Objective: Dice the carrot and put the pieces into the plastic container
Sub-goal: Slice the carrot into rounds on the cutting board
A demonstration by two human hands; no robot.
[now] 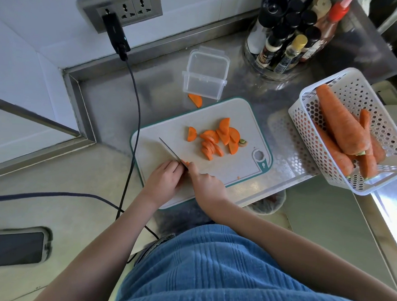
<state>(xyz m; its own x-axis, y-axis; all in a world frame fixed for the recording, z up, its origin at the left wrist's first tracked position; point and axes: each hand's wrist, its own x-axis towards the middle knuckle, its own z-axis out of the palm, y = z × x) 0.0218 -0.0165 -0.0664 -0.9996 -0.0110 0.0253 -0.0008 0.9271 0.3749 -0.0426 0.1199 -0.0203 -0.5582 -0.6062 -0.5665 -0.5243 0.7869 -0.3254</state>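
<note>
A pale cutting board (238, 120) with a teal edge lies on the steel counter. Several half-round carrot slices (216, 139) are heaped on its middle. At the board's near left, my right hand (206, 185) grips the handle of a knife (170, 150), whose blade points away to the left. My left hand (166, 178), with fingers curled, holds a small carrot piece (185, 163) against the blade; most of the piece is hidden. The clear plastic container (204, 81) stands empty behind the board, with one carrot slice (195, 100) lying on the counter in front of it.
A white perforated basket (354, 89) with several whole carrots (339, 121) sits to the right, partly over the counter edge. A round rack of bottles (288, 40) stands at the back right. A black cable (137, 115) hangs from the wall socket past the board's left side. A phone (13, 246) lies lower left.
</note>
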